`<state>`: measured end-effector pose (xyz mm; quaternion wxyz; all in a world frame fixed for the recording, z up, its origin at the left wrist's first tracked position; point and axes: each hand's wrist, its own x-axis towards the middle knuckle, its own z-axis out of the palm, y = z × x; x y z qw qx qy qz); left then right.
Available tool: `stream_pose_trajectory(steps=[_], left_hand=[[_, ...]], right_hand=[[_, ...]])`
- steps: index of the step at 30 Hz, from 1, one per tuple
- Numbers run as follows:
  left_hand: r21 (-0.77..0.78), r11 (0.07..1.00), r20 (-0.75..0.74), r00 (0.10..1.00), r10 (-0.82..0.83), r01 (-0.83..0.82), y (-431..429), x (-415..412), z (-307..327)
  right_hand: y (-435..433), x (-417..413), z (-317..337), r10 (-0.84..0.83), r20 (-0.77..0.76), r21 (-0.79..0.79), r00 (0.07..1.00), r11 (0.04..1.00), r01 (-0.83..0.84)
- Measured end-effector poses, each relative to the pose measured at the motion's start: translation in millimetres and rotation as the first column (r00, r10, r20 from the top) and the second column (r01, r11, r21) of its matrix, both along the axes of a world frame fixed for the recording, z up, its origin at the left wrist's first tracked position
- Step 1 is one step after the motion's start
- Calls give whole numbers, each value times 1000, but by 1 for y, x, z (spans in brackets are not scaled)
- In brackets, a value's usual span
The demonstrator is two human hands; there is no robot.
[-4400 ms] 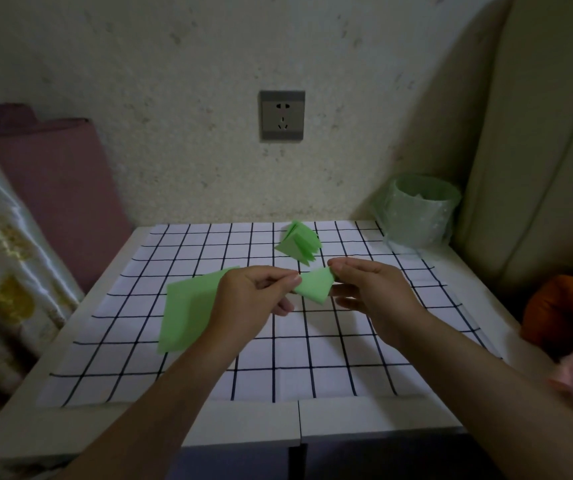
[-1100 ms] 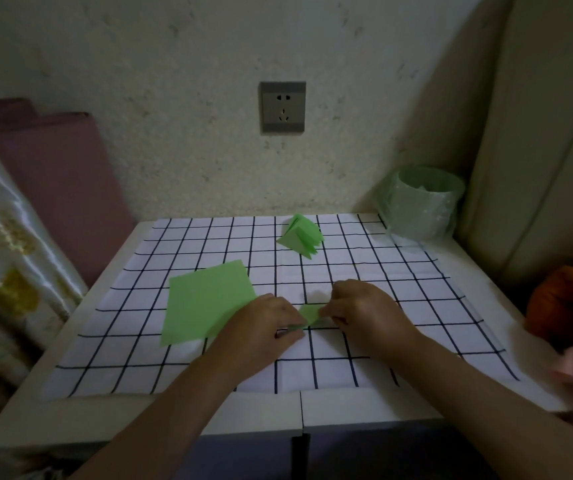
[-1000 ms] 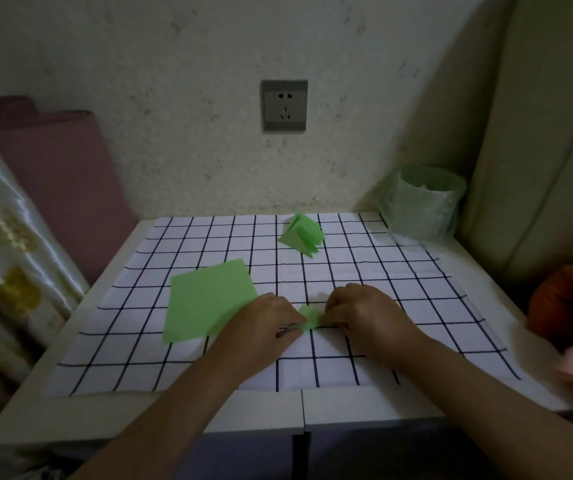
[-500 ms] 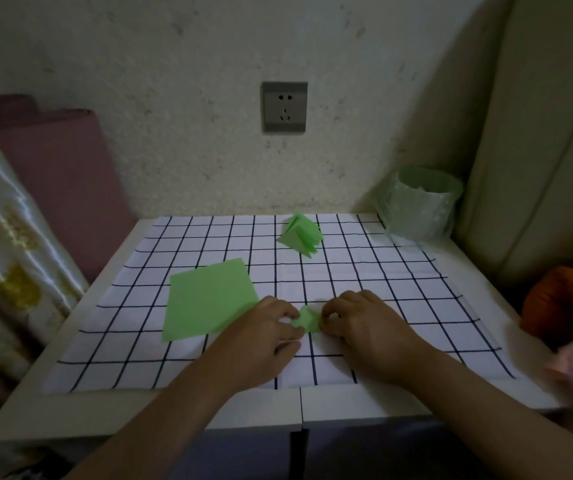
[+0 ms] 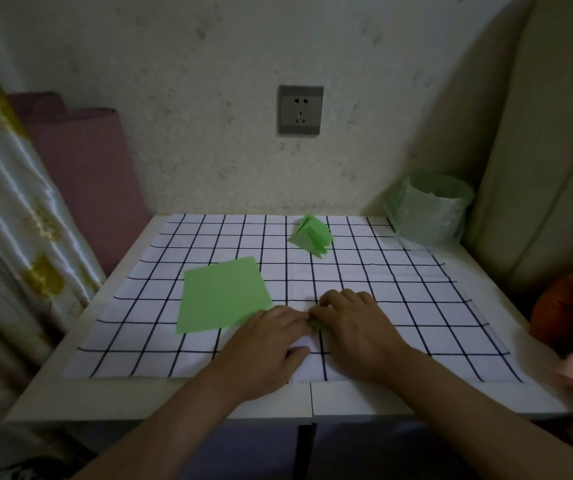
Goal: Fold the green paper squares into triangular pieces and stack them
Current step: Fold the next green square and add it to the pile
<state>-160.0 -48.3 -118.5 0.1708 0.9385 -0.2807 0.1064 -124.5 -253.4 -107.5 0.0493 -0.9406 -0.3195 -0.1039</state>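
**STEP IN HAND (judged):** setting a crease on the folded piece (image 5: 318,325). It lies on the grid mat (image 5: 416,306), w/ only a sliver of green showing where both hands meet.

**GRIP STATE:**
- L hand (image 5: 267,344): palm down, fingers fairly straight, tips pressing the piece's left edge.
- R hand (image 5: 357,330): fingers bent, tips down on the piece. Thumb is hidden, so pinch vs. plain press cannot be told.

**PROCEDURE (advice):**
1. Use one hand as anchor so the piece doesn't creep on the mat.
2. Check edge alignment before committing.
3. A small multi-layer fold tends to spring back, so run firm pressure along the full crease.
4. Lift only once the fold lies flat.

**SURROUNDINGS (ref. the grip):**
- Flat squares (image 5: 222,294): just left and slightly beyond. The near corner reaches the L hand's fingers; touching or under them, cannot tell. Risk: a sideways sweep of the L hand drags the top sheet.
- Finished stack (image 5: 311,237): straight beyond, well apart. The pieces are fanned open, not compact, so add the new piece gently or the stack may tip.
- Lined bin (image 5: 430,209): beyond and right, past the mat's far corner. Not in the transfer path.
- Orange object (image 5: 569,306): far right, off the table (image 5: 174,400). Identity unclear.
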Motion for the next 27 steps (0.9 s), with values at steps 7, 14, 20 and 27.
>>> stream_pose_trajectory(steps=[7,14,20,27], left_hand=[[28,1000,4,1000,-6,6,-2,0,6],[21,1000,-7,1000,-12,12,-1,1,5],[-67,997,-33,999,21,-24,-9,25,4],[-194,981,-12,1000,27,-29,-13,36,-3]], right_hand=[[7,-7,-1,-99,47,-38,994,994,101],[16,-6,-5,-256,97,2,962,966,257],[23,-2,-7,-293,53,127,955,950,285],[18,-1,-5,-267,18,169,964,951,260]])
